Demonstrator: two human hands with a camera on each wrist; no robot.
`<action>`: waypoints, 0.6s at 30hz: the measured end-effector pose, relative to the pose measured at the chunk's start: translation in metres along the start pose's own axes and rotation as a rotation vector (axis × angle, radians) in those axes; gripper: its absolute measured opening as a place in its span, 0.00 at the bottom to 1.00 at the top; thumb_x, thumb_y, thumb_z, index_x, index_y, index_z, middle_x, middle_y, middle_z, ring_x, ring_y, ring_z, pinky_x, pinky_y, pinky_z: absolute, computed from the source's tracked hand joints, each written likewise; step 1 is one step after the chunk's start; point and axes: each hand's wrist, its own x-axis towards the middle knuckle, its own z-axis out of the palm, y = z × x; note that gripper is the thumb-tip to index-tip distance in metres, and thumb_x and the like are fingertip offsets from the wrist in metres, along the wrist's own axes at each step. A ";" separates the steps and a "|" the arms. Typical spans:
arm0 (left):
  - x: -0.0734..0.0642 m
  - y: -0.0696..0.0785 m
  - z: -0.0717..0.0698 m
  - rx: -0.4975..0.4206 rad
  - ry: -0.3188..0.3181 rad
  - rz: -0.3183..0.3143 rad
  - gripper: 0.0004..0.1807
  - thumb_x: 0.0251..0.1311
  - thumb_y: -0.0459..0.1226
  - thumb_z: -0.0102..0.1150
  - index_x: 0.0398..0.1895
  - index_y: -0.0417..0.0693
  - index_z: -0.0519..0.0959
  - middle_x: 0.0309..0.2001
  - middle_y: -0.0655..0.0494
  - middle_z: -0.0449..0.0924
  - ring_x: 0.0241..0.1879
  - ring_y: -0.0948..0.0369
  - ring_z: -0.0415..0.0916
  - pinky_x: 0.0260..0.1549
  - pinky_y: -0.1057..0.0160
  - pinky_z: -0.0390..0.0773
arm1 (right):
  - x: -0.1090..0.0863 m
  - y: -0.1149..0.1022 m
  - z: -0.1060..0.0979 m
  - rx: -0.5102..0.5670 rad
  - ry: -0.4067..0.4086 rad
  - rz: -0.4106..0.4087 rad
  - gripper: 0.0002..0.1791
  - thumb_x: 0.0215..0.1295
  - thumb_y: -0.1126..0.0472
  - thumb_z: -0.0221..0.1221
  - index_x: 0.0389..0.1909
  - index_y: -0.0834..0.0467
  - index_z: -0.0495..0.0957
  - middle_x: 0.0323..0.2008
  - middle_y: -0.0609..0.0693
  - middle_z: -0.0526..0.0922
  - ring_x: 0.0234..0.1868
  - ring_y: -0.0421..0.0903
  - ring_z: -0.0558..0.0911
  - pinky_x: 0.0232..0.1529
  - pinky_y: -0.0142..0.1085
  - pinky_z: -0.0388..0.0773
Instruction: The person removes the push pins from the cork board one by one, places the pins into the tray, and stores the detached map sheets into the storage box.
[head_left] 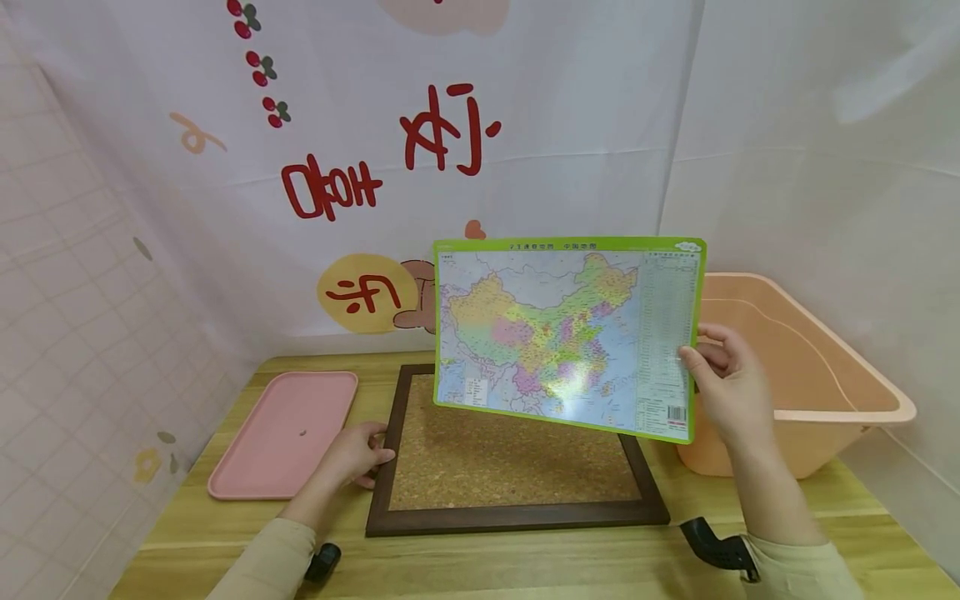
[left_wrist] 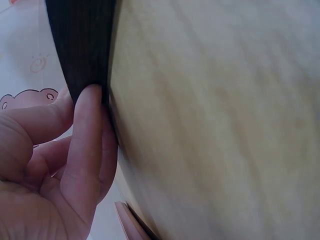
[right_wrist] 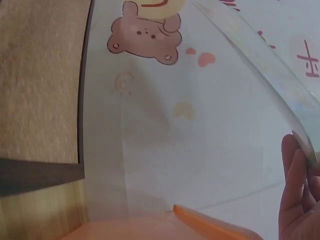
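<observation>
In the head view my right hand (head_left: 731, 379) pinches a green-bordered map sheet (head_left: 540, 333) by its right edge, thumb on the printed face. The map is held up over the far part of a cork board (head_left: 510, 467) and hides some of it. The board lies on the table with a dark wooden frame. My left hand (head_left: 352, 454) grips the frame's left side; the left wrist view has its fingers (left_wrist: 87, 145) closed on the dark frame edge (left_wrist: 85, 45). From the right wrist, the map (right_wrist: 260, 65) appears nearly edge-on.
A pink tray (head_left: 288, 433) lies left of the board on the wooden table (head_left: 525, 567). At the right stands an orange tub (head_left: 795, 358), close behind my right wrist. A white printed cloth (head_left: 562, 108) hangs behind the table.
</observation>
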 end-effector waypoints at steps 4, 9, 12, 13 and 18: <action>-0.001 0.001 0.000 -0.003 -0.001 0.000 0.30 0.61 0.28 0.64 0.67 0.30 0.68 0.32 0.48 0.71 0.27 0.56 0.74 0.18 0.59 0.83 | 0.004 -0.001 -0.014 0.150 0.049 0.026 0.15 0.67 0.73 0.59 0.50 0.56 0.79 0.32 0.34 0.85 0.32 0.31 0.84 0.30 0.22 0.80; -0.001 0.002 0.000 -0.004 0.002 0.001 0.30 0.61 0.28 0.65 0.66 0.30 0.68 0.32 0.48 0.71 0.28 0.55 0.74 0.18 0.59 0.83 | 0.008 0.001 -0.031 0.252 0.129 0.052 0.16 0.66 0.76 0.58 0.49 0.55 0.80 0.31 0.38 0.86 0.30 0.32 0.84 0.30 0.21 0.79; -0.001 0.002 0.000 -0.003 0.001 0.003 0.30 0.61 0.28 0.65 0.66 0.30 0.69 0.31 0.49 0.71 0.27 0.55 0.74 0.18 0.59 0.83 | 0.011 0.002 -0.041 0.315 0.156 0.077 0.16 0.66 0.76 0.58 0.49 0.55 0.80 0.31 0.39 0.87 0.30 0.33 0.85 0.29 0.21 0.78; -0.001 0.002 0.000 -0.004 0.000 0.002 0.30 0.61 0.28 0.65 0.66 0.30 0.69 0.31 0.49 0.71 0.27 0.55 0.74 0.18 0.59 0.83 | 0.012 0.003 -0.044 0.331 0.171 0.086 0.16 0.66 0.76 0.58 0.49 0.56 0.80 0.31 0.40 0.87 0.29 0.33 0.85 0.28 0.21 0.79; 0.001 0.001 0.001 -0.008 -0.002 -0.003 0.29 0.61 0.27 0.64 0.66 0.31 0.69 0.30 0.49 0.71 0.27 0.55 0.75 0.18 0.59 0.83 | 0.015 0.003 -0.061 0.381 0.284 0.165 0.18 0.64 0.77 0.59 0.50 0.56 0.81 0.31 0.42 0.87 0.29 0.34 0.85 0.27 0.21 0.79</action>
